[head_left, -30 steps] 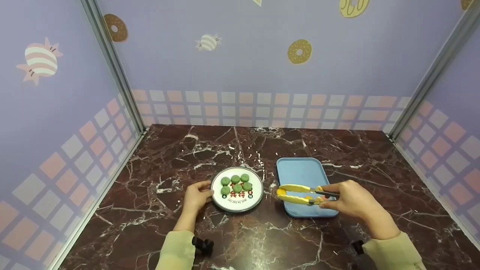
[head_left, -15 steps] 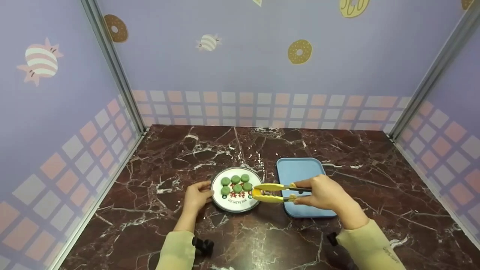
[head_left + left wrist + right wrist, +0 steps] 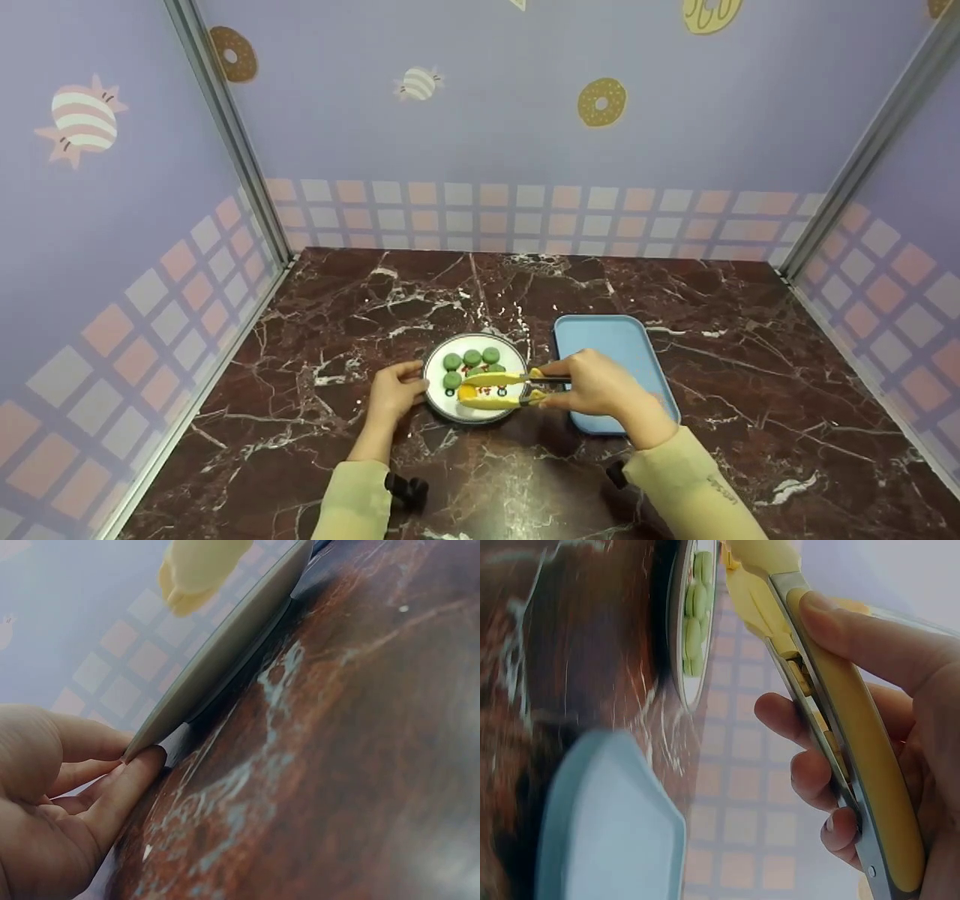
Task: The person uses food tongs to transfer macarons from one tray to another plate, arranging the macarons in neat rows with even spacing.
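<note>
In the head view, a round white plate (image 3: 512,358) with a dark rim and red lettering carries several green macarons (image 3: 472,358). My left hand (image 3: 394,394) pinches the plate's left edge between thumb and fingers, as the left wrist view shows at the rim (image 3: 225,637). My right hand (image 3: 596,386) grips yellow tongs (image 3: 491,403) with dark and metal handles. Between the tongs' tips is a small round orange-yellow piece (image 3: 468,391), held over the plate's front half. The tongs partly cover the nearer macarons; whether the piece touches the plate I cannot tell.
A blue rectangular tray (image 3: 600,334) lies right of the plate, partly under my right hand and forearm. Both stand on a dark red marbled tabletop (image 3: 360,300). Patterned purple panels (image 3: 510,150) enclose the back and sides.
My right hand has carried the tongs and the orange-yellow piece leftward from above the tray to over the plate. The left hand and the plate have stayed in place.
</note>
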The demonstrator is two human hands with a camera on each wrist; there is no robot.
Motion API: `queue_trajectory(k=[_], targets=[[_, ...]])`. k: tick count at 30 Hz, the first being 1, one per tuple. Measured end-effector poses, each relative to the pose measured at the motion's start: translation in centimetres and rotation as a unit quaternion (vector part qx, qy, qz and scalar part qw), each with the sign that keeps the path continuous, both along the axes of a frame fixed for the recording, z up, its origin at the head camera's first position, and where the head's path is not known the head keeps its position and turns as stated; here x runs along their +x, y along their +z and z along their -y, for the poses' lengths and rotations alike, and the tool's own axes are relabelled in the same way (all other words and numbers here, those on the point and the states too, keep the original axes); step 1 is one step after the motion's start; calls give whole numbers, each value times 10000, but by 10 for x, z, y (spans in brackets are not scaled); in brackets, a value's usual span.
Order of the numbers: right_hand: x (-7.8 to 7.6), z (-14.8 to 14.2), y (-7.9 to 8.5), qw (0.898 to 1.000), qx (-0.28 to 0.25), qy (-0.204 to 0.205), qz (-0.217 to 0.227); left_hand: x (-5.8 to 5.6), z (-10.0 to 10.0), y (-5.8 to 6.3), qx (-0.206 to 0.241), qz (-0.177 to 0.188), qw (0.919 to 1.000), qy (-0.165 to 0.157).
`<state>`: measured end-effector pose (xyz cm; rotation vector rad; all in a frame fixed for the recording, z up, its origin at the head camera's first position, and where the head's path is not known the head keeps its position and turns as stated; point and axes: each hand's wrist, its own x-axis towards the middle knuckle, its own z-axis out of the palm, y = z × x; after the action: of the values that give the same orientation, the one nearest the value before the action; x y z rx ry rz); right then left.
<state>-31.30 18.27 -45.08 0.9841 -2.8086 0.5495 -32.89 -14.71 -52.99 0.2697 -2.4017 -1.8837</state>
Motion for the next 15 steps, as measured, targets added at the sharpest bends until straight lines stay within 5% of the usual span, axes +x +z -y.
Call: queue_trajectory(k=[15], targets=[[-9,20,-12,9997,16,10,226,-1,0,0,0,24,10000,3]])
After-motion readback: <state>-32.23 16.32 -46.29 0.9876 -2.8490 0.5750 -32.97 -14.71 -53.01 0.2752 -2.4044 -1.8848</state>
